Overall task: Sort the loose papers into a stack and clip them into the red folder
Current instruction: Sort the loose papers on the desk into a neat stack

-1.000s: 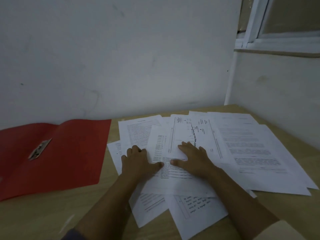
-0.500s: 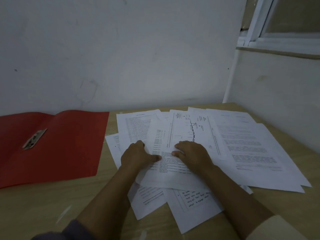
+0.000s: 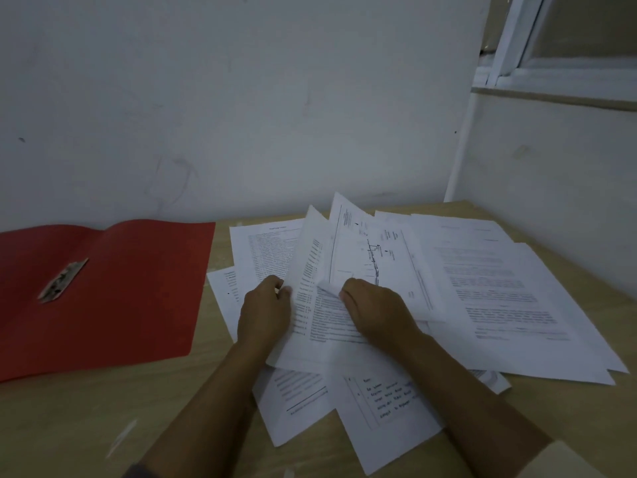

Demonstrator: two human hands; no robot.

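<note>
Several loose white printed papers (image 3: 510, 291) lie spread and overlapping across the right half of the wooden table (image 3: 86, 419). The red folder (image 3: 138, 288) lies open flat on the left, its metal clip (image 3: 63, 279) showing near the fold. My left hand (image 3: 267, 315) grips the left edge of a text sheet (image 3: 320, 326) that tilts up off the pile. My right hand (image 3: 375, 310) pinches the lower corner of a sheet with a line diagram (image 3: 365, 257), which curls upward.
A white wall rises right behind the table, and a second wall with a window frame (image 3: 517, 56) closes in the right side. Some papers hang near the table's front edge, between my forearms.
Both hands went from pressing flat on the pile to pinching sheets. The text sheet and the diagram sheet have lifted off the pile and tilt upward. The view shifted slightly.
</note>
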